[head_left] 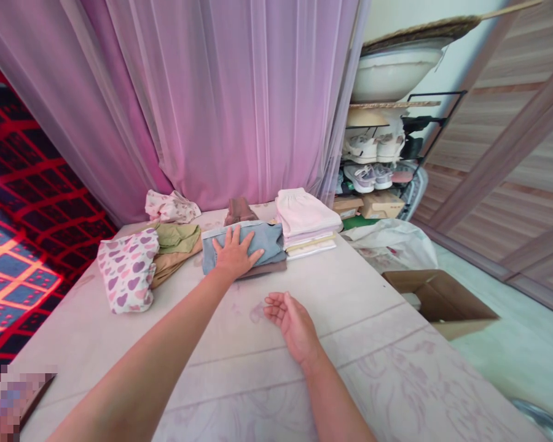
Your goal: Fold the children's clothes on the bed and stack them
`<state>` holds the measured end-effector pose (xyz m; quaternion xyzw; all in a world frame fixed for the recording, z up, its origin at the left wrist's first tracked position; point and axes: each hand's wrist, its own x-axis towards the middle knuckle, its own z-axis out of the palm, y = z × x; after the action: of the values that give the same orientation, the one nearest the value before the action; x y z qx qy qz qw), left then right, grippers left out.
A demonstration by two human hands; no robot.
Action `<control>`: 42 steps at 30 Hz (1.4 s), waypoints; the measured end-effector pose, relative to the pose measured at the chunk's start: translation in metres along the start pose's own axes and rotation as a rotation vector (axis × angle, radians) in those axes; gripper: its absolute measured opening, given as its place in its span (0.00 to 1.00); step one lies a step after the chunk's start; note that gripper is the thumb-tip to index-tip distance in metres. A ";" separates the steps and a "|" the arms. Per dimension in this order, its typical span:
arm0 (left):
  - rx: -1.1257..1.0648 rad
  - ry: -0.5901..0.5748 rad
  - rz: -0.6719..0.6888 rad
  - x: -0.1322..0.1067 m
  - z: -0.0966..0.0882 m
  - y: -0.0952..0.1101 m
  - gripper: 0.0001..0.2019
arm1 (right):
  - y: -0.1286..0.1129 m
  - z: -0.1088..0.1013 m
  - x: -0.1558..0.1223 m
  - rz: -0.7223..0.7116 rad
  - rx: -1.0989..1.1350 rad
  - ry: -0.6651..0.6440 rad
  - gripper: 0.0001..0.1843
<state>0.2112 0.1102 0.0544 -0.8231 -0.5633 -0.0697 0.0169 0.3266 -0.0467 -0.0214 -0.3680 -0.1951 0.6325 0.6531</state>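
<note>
My left hand [236,252] lies flat, fingers spread, on a folded blue denim garment [270,241]. Beneath the denim shows the edge of a brown folded cloth [276,267]. Closer to me, my right hand [295,322] hovers over or rests on the bedcover [239,344], palm turned inward, fingers loosely curled and apart, holding nothing. To the right of the denim is a neat stack of folded clothes with white shorts [304,212] on top. Left of it lie a heart-print cloth [129,270], a green garment [177,238] and a tan garment [170,267].
Behind the denim sits a brown garment [240,210], and a floral cloth [171,206] lies by the purple curtain [239,104]. On the right stand a shoe rack [410,107] with shoes and a white basin [396,72], plus an open cardboard box [461,301] on the floor.
</note>
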 end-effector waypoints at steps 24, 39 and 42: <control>0.065 -0.025 0.426 0.020 -0.002 0.019 0.23 | -0.002 0.007 -0.002 -0.002 0.002 0.022 0.25; 0.086 0.104 0.331 0.006 -0.020 -0.019 0.27 | -0.002 0.006 -0.002 -0.007 -0.008 0.016 0.25; 0.130 0.162 0.187 -0.004 -0.017 -0.044 0.29 | -0.001 0.005 -0.002 -0.013 -0.013 0.014 0.25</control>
<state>0.1675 0.1203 0.0685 -0.8609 -0.4843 -0.0974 0.1221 0.3236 -0.0476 -0.0172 -0.3753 -0.1971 0.6245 0.6560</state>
